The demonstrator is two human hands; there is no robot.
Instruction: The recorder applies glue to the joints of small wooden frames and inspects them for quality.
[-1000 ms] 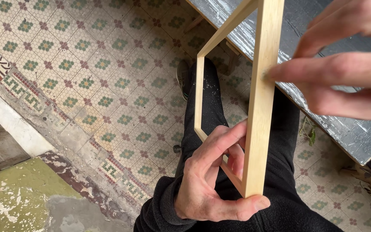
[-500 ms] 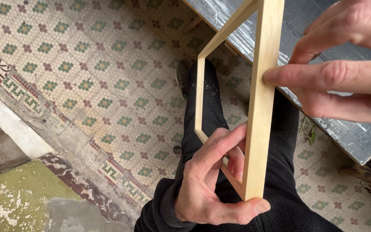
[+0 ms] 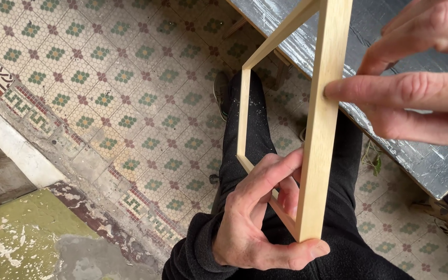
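Observation:
A pale wooden frame (image 3: 319, 124), empty in the middle, stands upright close to the camera. My left hand (image 3: 260, 218) grips its lower corner, thumb under the near bar and fingers wrapped around the bottom rail. My right hand (image 3: 416, 78) comes in from the upper right; its index fingertip touches the side of the near vertical bar, with the other fingers spread behind it. Through the frame I see my legs in black trousers (image 3: 245, 140) and a dark shoe (image 3: 220, 93).
A grey, paint-marked tabletop (image 3: 390, 129) runs diagonally along the right. The floor (image 3: 105, 93) is patterned hexagon tile with a worn border. A chipped green surface (image 3: 22, 243) and a stone step (image 3: 6, 150) lie at the lower left.
My right hand's fingers have shifted slightly along the near bar. The frame and my left hand stay where they were.

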